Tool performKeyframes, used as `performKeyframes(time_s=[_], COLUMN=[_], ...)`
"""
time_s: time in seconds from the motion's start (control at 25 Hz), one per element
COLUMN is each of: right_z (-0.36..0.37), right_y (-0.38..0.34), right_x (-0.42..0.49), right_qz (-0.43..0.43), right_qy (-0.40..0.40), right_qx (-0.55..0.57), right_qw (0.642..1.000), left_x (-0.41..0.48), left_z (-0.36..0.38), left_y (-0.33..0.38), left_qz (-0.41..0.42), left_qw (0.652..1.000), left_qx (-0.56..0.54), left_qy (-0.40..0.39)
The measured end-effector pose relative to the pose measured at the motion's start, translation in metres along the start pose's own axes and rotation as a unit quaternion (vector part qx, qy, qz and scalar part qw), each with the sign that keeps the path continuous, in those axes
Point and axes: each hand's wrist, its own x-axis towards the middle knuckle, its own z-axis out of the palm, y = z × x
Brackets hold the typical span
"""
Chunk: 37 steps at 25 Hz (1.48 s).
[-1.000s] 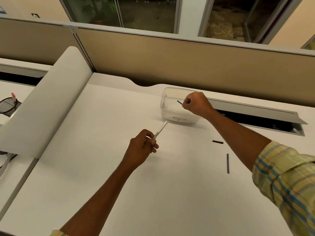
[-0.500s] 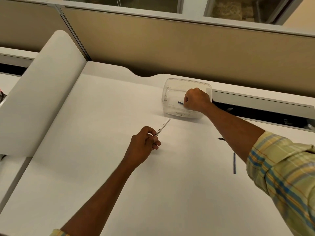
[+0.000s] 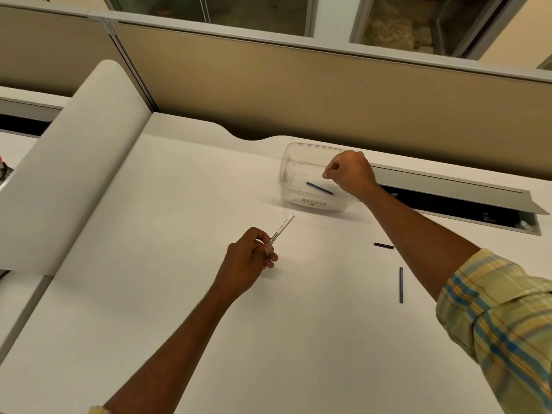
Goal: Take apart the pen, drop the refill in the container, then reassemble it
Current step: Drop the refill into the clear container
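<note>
Left hand (image 3: 251, 258) pinches the white pen barrel (image 3: 280, 230); right hand (image 3: 349, 171) is a loose empty fist above the clear container (image 3: 286, 171).
The dark refill (image 3: 319, 188) lies inside the container near the surface's far edge, so the drop looks done. Barrel is held clear, likely ready for reassembly with the two dark pen parts (image 3: 383, 245) (image 3: 401, 284) towards the right edge. Handwritten container label and barrel print are unreadable.

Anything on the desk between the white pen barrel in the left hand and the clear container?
Nothing. In the head view, the desk is bare between the pen barrel tip and the clear container.
</note>
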Motion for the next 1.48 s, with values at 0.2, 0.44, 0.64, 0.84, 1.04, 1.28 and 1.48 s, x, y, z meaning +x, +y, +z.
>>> performKeyframes(time_s=[0.2,0.44,0.64,0.84,1.04,1.28,1.48], right_z=[-0.022,-0.043,-0.046,-0.039,-0.02,0.0,0.005], right_y=[0.035,0.085,0.131,0.169,0.184,0.171,0.16], right_x=[-0.042,-0.107,-0.167,-0.216,-0.248,-0.266,-0.269], right_qz=[-0.025,-0.009,0.039,0.1,0.144,0.187,0.18], right_qy=[0.061,0.135,0.123,0.101,0.074,0.04,0.058], right_qx=[0.059,0.108,0.125,0.127,0.099,-0.019,-0.099], right_qw=[0.996,0.985,0.984,0.982,0.982,0.981,0.977], left_x=[-0.018,-0.04,-0.058,-0.07,-0.078,-0.084,-0.087], left_z=[0.003,0.014,0.028,0.041,0.053,0.064,0.067], left_y=[0.008,0.025,0.037,0.048,0.055,0.06,0.061], left_qz=[0.021,0.04,0.053,0.06,0.067,0.07,0.069], left_qw=[1.0,0.999,0.998,0.996,0.995,0.994,0.994], left_qx=[0.013,0.026,0.034,0.041,0.042,0.05,0.051], left_qy=[-0.008,-0.019,-0.03,-0.045,-0.056,-0.063,-0.063])
